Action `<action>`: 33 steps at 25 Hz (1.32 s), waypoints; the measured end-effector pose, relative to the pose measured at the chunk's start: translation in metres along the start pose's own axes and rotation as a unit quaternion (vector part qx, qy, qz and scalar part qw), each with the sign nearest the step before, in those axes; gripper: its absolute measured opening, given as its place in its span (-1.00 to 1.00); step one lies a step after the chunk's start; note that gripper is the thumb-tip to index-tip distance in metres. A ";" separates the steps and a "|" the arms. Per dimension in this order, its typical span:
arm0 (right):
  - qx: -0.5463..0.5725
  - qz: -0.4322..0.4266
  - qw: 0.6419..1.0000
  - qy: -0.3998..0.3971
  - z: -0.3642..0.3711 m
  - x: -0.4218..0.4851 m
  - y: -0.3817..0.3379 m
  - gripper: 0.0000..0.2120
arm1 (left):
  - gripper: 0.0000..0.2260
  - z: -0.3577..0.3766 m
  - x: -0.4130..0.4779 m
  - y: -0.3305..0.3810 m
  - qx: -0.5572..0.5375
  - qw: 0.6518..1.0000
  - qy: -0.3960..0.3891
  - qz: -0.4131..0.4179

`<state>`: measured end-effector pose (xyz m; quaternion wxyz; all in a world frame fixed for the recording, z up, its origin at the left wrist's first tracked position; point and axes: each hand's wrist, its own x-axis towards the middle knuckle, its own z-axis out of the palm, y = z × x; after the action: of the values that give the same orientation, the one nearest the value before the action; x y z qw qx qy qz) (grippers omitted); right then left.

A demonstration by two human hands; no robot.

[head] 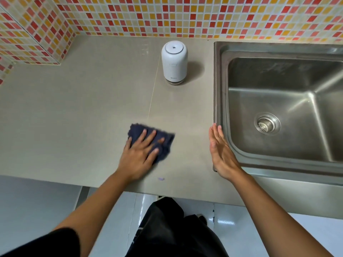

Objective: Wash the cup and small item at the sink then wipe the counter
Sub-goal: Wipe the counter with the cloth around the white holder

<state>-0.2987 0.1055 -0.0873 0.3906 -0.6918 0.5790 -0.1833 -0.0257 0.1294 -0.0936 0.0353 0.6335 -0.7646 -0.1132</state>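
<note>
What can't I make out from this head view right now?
Sink: right side cut off by the frame edge, head view.
Dark cloth: partly hidden under the left hand; right edge blurred.
Purple speck near the counter front: too small to identify.
White canister: label print too small to read.

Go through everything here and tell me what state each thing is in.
cloth, bunched on the counter under the left hand.
left hand, fingers straight, pressing the cloth.
right hand, open, beside the sink rim.
white canister, upright on the counter.
strainer, seated in the sink drain.
</note>
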 end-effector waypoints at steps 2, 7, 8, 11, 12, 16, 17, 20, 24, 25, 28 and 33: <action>0.007 0.002 1.000 0.003 0.001 0.001 0.000 0.05 | -0.44 0.006 0.033 0.043 -0.025 0.998 0.001 -0.050; 0.018 0.011 1.000 -0.002 0.000 0.001 -0.002 0.09 | -0.62 0.024 -0.069 0.064 -0.031 0.984 -0.006 0.176; 0.018 0.013 1.000 -0.004 -0.001 0.001 -0.002 0.09 | -0.61 0.018 -0.080 0.037 -0.030 0.983 0.002 0.181; 0.004 0.008 1.000 -0.006 -0.002 0.000 -0.001 0.05 | -0.55 0.002 -0.055 -0.032 -0.036 0.998 0.049 0.036; -0.002 0.008 1.000 -0.006 -0.001 0.000 -0.001 0.03 | -0.53 -0.003 -0.034 -0.037 -0.049 0.996 0.051 -0.051; -0.004 0.012 1.000 -0.004 0.000 -0.001 -0.002 0.07 | -0.48 0.014 -0.008 0.048 -0.061 0.994 0.052 -0.074; -0.005 0.011 1.000 -0.004 0.000 -0.001 -0.003 0.08 | -0.53 0.022 -0.026 0.070 -0.055 0.997 0.050 -0.012; -0.008 0.007 1.000 -0.010 -0.001 -0.001 -0.003 0.08 | -0.60 0.031 -0.095 0.065 -0.040 0.992 0.022 0.117; -0.014 0.007 1.000 -0.014 0.000 -0.003 -0.003 0.07 | -0.50 0.008 -0.100 -0.012 -0.053 0.998 0.033 0.029; -0.016 0.007 1.000 -0.013 -0.001 -0.002 -0.003 0.07 | -0.46 0.005 -0.085 -0.014 -0.071 0.996 0.039 -0.022; -0.018 0.008 1.000 -0.007 0.001 -0.001 -0.002 0.08 | -0.54 0.015 -0.058 0.041 -0.060 0.997 0.045 -0.015; -0.031 0.009 0.999 -0.007 0.002 -0.002 -0.002 0.07 | -0.54 0.041 -0.074 0.102 -0.040 0.987 0.015 0.154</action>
<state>-0.2972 0.1082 -0.0866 0.3747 -0.6996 0.5877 -0.1573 -0.1172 0.2246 -0.1051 0.0894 0.5077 -0.8474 -0.1271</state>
